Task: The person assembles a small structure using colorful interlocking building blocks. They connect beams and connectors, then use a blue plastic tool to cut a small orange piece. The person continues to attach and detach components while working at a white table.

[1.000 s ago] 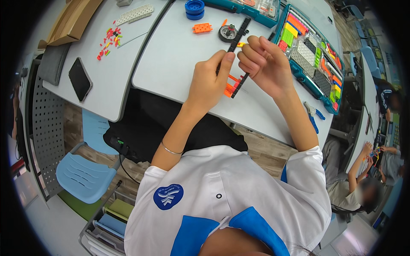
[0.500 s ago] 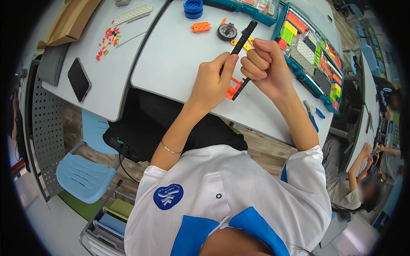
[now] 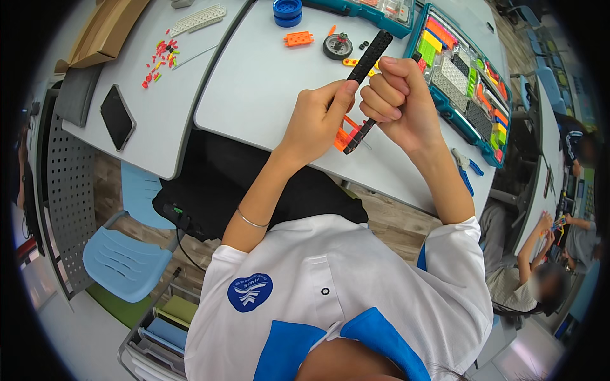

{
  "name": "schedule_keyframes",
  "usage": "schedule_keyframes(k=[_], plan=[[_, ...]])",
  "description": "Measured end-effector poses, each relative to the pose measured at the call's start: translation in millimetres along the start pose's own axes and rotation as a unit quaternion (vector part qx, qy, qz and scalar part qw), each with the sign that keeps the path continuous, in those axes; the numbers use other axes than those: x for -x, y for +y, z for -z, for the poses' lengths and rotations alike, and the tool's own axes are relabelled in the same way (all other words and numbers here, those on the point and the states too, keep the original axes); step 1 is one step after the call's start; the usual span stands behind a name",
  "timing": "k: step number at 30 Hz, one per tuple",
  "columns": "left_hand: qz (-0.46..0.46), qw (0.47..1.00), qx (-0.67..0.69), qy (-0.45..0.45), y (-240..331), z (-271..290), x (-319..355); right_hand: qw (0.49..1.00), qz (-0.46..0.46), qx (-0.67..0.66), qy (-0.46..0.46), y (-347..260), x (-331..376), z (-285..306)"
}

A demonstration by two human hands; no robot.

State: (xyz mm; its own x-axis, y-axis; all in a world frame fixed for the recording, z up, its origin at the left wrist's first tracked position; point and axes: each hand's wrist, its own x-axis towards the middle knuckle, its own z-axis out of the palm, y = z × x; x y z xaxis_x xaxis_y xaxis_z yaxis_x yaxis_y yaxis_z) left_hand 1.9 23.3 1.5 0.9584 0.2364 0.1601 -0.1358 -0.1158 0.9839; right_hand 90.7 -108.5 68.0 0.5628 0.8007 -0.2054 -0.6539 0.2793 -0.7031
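Note:
My left hand [image 3: 312, 124] is wrapped round a long black building-kit beam [image 3: 372, 56], its thumb lying along the near side. The beam slants from lower left to upper right, its studded face partly turned up. At its lower end, orange pieces [image 3: 346, 136] and a thin rod show beside it. My right hand [image 3: 401, 105] is curled close against the beam's right side, fingers folded in; whatever they pinch is hidden. Just beyond lie a black-tyred wheel [image 3: 337, 46], small black bits [image 3: 363, 45] and a yellow piece [image 3: 350, 62].
A teal case of coloured parts [image 3: 452, 76] stands at the right, blue-handled pliers [image 3: 467, 170] near it. Blue wheel rims [image 3: 287, 14] and an orange plate [image 3: 298, 39] lie farther back. The left table holds a phone [image 3: 118, 117], small pins [image 3: 159, 63] and a cardboard box [image 3: 108, 35].
The black beam has rolled so more of its studded face shows, and its upper end has shifted slightly right. My right hand has moved a little; both hands keep their closed shape.

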Motion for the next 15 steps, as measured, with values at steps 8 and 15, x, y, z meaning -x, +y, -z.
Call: schedule_keyframes(k=[8,15], plan=[[-0.022,0.997,-0.032,0.072,0,-14,-1,0.997,0.023,0.065,0.030,-3,3,-2],[-0.025,0.993,-0.021,0.115,0,-14,-1,0.988,0.029,0.147,0.023,-5,-3,-1]])
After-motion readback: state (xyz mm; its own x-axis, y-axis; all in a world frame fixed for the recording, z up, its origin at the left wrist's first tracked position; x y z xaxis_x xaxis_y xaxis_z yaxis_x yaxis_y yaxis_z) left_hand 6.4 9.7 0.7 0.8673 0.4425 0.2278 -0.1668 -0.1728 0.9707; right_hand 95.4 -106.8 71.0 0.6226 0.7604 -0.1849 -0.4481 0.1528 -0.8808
